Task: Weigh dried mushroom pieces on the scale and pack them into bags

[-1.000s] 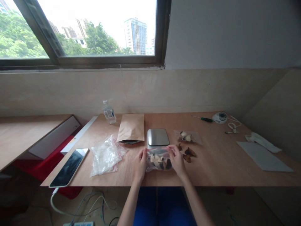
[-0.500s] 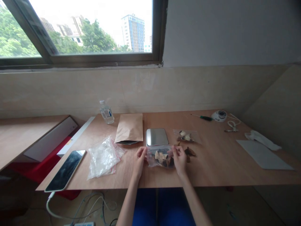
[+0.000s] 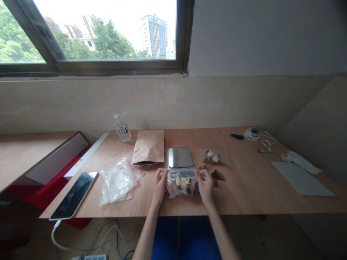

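A clear zip-lock bag with pale and dark dried pieces, perhaps dried mushroom, is held by its top edge between both hands. My left hand pinches the left top corner. On the right top corner, my right hand is closed in the same way. Just behind the bag lies a flat silver-topped scale, its front edge seen through the plastic. Several loose brown dried pieces rest on the table right of my right hand. Beyond them lies another filled zip-lock bag.
Empty clear bags lie in a pile to the left, near a brown paper pouch and a water bottle. A cabled phone sits at the left edge. At right are a screwdriver, a dome camera and a grey sheet.
The held bag has shifted slightly left and toward me, and its top edge now looks more tightly stretched between my hands. The view has moved a little.
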`<action>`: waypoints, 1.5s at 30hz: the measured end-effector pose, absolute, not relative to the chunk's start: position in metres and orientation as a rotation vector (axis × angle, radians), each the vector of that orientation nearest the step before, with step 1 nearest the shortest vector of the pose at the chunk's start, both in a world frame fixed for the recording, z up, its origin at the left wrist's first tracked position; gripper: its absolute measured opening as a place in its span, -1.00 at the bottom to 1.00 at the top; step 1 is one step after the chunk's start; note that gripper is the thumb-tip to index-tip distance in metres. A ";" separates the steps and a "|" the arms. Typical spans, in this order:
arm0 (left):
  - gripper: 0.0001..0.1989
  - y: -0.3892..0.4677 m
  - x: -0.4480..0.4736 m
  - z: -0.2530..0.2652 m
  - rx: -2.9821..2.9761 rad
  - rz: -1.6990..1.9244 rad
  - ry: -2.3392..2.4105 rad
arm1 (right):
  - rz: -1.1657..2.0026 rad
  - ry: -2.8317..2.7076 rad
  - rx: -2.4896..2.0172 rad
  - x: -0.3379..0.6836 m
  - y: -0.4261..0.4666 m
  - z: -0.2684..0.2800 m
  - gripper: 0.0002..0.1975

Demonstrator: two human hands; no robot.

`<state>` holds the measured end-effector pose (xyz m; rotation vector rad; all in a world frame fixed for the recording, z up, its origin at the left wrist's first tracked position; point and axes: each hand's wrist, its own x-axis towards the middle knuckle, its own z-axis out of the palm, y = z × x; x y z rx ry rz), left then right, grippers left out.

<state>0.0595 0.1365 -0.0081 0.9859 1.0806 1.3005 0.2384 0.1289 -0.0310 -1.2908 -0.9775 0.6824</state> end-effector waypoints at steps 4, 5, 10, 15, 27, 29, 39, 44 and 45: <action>-0.67 0.136 0.059 -0.009 0.945 1.293 1.112 | 0.687 -1.004 -1.312 0.236 0.128 -0.030 -0.62; -0.67 0.137 0.059 -0.009 0.945 1.297 1.114 | 0.698 -1.005 -1.312 0.236 0.128 -0.029 -0.62; -0.68 0.139 0.057 -0.007 0.959 1.331 1.046 | 0.690 -0.981 -1.323 0.238 0.129 -0.029 -0.60; -0.68 0.140 0.056 -0.009 0.992 1.280 0.984 | 0.686 -0.936 -1.331 0.242 0.131 -0.035 -0.58; -0.76 0.142 0.053 -0.014 0.940 1.443 1.042 | 0.777 -0.916 -1.297 0.241 0.130 -0.032 -0.57; -0.76 0.142 0.053 -0.015 0.940 1.435 1.044 | 0.779 -0.917 -1.294 0.240 0.129 -0.029 -0.57; -0.73 0.143 0.052 -0.016 1.049 1.462 1.175 | 0.741 -0.851 -1.275 0.240 0.129 -0.031 -0.61; -0.72 0.143 0.052 -0.017 1.062 1.477 1.214 | 0.706 -0.872 -1.264 0.241 0.130 -0.038 -0.62; -0.72 0.143 0.052 -0.016 1.049 1.483 1.212 | 0.698 -0.883 -1.258 0.241 0.129 -0.037 -0.63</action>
